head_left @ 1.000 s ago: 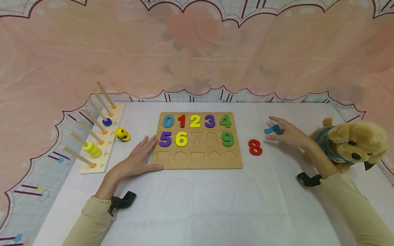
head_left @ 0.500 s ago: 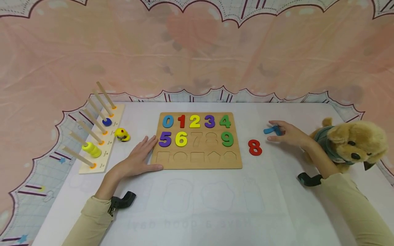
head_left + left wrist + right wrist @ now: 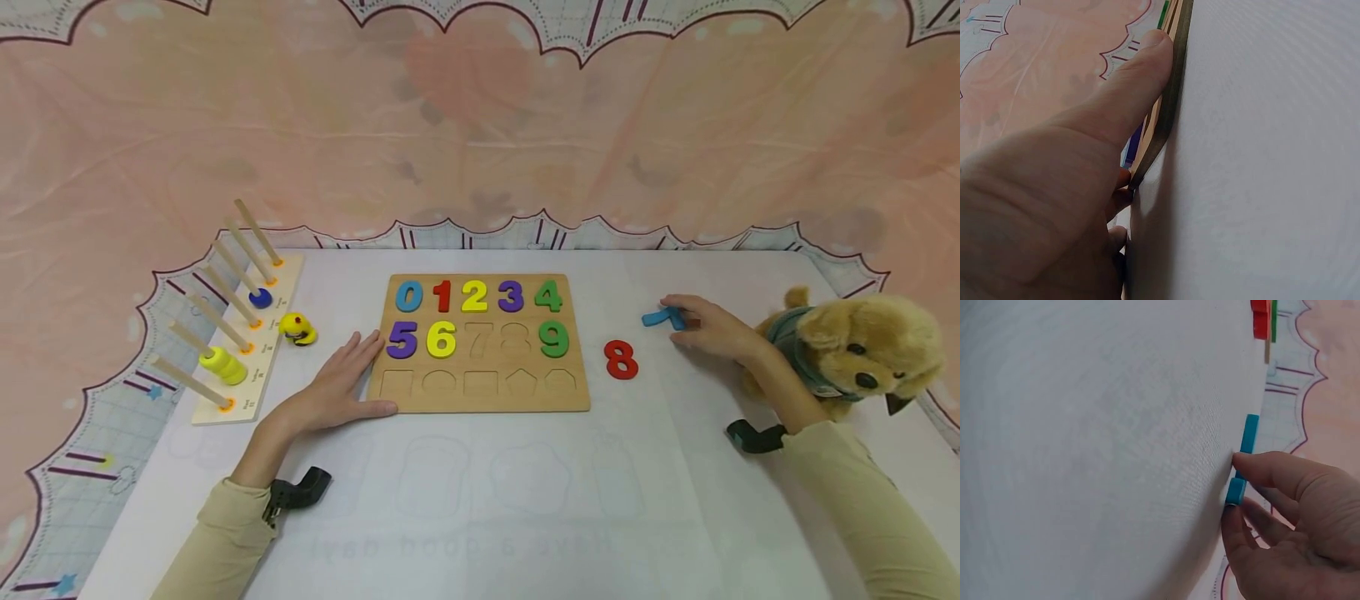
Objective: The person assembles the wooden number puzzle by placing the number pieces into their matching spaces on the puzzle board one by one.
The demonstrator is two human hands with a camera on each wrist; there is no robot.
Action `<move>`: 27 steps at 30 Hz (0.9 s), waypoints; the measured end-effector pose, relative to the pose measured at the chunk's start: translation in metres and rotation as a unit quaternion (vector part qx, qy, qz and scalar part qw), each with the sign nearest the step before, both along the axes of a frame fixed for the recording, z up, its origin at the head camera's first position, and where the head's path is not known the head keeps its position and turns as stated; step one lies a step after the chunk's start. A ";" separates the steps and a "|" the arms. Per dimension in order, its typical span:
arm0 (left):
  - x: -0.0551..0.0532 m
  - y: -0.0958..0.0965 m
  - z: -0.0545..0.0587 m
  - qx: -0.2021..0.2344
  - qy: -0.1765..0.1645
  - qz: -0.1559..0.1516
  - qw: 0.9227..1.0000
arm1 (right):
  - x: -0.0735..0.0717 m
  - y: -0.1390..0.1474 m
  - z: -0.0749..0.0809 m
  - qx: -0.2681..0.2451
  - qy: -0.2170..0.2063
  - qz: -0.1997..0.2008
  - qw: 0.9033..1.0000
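Observation:
A wooden number board [image 3: 450,392] lies mid-table with coloured digits 0 to 6 and a green 9 in it; outlines for 7 and 8 show bare. My left hand [image 3: 330,396] rests at its lower left corner, fingers straight along the left edge, thumb on the front edge [image 3: 1163,112]. To the right, my right hand [image 3: 712,327] pinches the blue number 7 [image 3: 660,317], which lies on the table. In the right wrist view, thumb and fingertips sit either side of the blue 7 [image 3: 1249,432]. Between board and right hand lies a red number 8 [image 3: 622,360].
A counting-peg stand [image 3: 258,367] with yellow and blue rings stands at the left, a small yellow toy [image 3: 298,328] beside it. The plush dog [image 3: 855,350] sits at the right, close to my right forearm. A patterned curtain [image 3: 480,133] hangs behind the table.
My right hand's fingers have drawn together around the blue 7, and the hand has shifted slightly to the right. The left hand and board have stayed put.

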State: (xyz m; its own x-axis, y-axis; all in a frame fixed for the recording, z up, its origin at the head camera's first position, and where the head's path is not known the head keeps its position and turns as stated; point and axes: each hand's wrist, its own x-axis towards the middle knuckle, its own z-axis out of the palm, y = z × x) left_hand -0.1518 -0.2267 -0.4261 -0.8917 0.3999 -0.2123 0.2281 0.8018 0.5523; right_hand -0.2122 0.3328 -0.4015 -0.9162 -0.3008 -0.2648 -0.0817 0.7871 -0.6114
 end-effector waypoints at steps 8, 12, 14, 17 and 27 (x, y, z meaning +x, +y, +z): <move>-0.001 0.000 -0.001 -0.003 -0.005 0.004 1.000 | 0.000 0.001 0.002 -0.003 -0.001 0.002 1.000; -0.001 0.000 -0.002 -0.003 -0.006 0.004 1.000 | 0.001 0.002 0.002 -0.004 -0.004 -0.001 1.000; -0.001 0.000 -0.001 -0.003 -0.006 0.003 1.000 | 0.001 0.002 0.002 -0.009 -0.004 -0.002 1.000; -0.001 0.000 -0.001 -0.005 -0.007 0.003 1.000 | 0.001 0.001 0.002 -0.013 -0.005 -0.004 1.000; -0.001 0.000 0.001 0.001 -0.006 0.001 1.000 | 0.000 0.001 0.003 -0.011 -0.012 -0.012 1.000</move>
State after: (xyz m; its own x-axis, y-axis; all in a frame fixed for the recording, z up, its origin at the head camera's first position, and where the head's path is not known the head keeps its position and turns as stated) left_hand -0.1526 -0.2263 -0.4252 -0.8900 0.3984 -0.2219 0.2195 0.8008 0.5573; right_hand -0.2124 0.3337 -0.3986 -0.9167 -0.2852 -0.2800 -0.0484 0.7746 -0.6306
